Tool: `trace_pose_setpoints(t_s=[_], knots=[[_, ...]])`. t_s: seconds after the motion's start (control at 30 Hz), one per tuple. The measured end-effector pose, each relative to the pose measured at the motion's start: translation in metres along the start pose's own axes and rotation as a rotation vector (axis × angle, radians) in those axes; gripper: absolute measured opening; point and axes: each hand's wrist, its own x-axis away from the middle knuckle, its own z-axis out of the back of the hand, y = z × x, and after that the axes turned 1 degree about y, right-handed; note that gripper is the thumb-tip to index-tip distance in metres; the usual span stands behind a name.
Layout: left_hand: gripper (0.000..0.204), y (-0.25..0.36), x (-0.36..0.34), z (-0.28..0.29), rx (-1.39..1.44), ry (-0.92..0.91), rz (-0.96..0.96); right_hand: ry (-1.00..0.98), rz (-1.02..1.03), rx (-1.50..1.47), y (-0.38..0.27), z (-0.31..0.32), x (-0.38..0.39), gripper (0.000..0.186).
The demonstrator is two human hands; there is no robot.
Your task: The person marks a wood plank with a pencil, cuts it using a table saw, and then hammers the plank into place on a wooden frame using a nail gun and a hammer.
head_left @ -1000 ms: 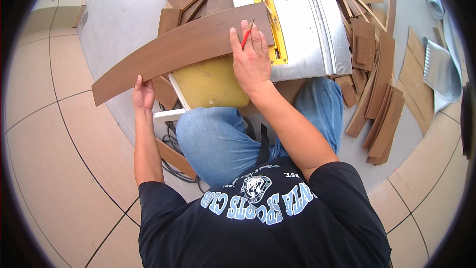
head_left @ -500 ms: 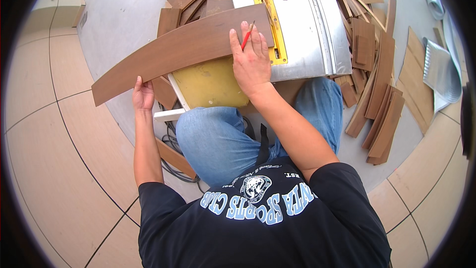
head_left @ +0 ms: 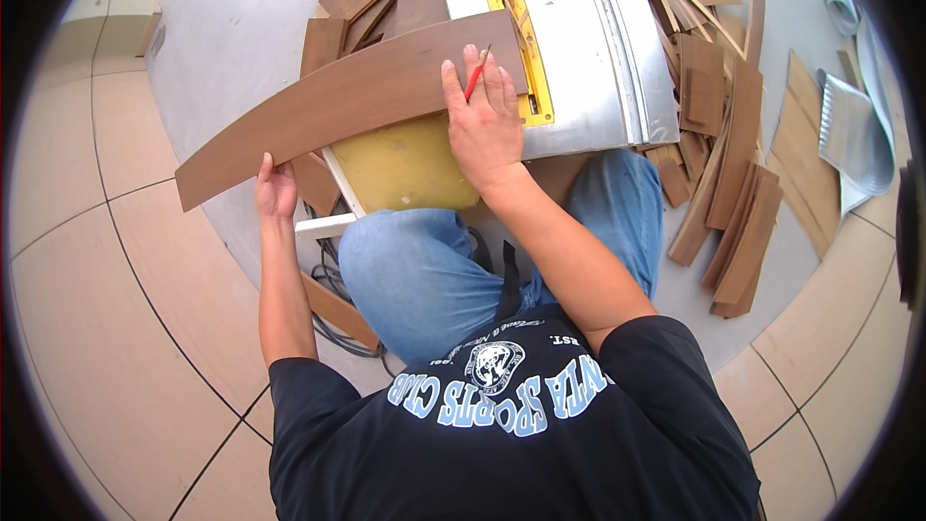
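A long brown wooden plank [head_left: 318, 101] slants across the silver saw table [head_left: 603, 77], its right end over part of the yellow slotted insert [head_left: 533, 87]. Near the plank's lower left end, my left hand [head_left: 277, 191] grips the near edge, thumb on top and the other fingers hidden underneath. My right hand [head_left: 485, 130] lies on the plank's right part, fingers stretched forward. Between those fingers sits a red pencil [head_left: 476, 77], its tip pointing away from me. Inside the insert's slot, the blade cannot be made out clearly.
Brown offcuts [head_left: 362, 0] lie heaped behind the plank. More boards and strips [head_left: 738, 154] are piled right of the saw. A yellow panel [head_left: 405, 169] borders the table by my knees. Black cables [head_left: 333, 280] lie on the floor, and silvery sheeting [head_left: 858, 135] lies far right.
The whole view has shifted very slightly. Both hands, the pencil and the plank keep their places against the saw table.
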Motion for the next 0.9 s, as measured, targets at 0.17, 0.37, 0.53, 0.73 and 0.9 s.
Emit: trace_pose_setpoints(t_s=[0.17,0.37,0.53,0.73,0.9], knots=[[0.03,0.0,0.001,0.002,0.0,0.013,0.011,0.001,-0.005,-0.016,0.0,0.001,0.001,0.044],[0.029,-0.003,0.002,-0.001,-0.013,0.026,-0.006,-0.001,0.008,-0.015,0.001,0.003,-0.001,0.044],[0.028,-0.003,-0.001,-0.002,-0.012,0.079,-0.047,-0.006,0.038,-0.029,0.001,0.0,0.0,0.044],[0.023,0.005,0.0,0.003,-0.007,0.061,-0.063,-0.022,0.073,-0.021,-0.001,0.002,0.002,0.045],[0.025,0.004,0.002,-0.007,-0.051,0.044,-0.072,-0.026,0.052,-0.028,0.0,0.002,0.003,0.046]])
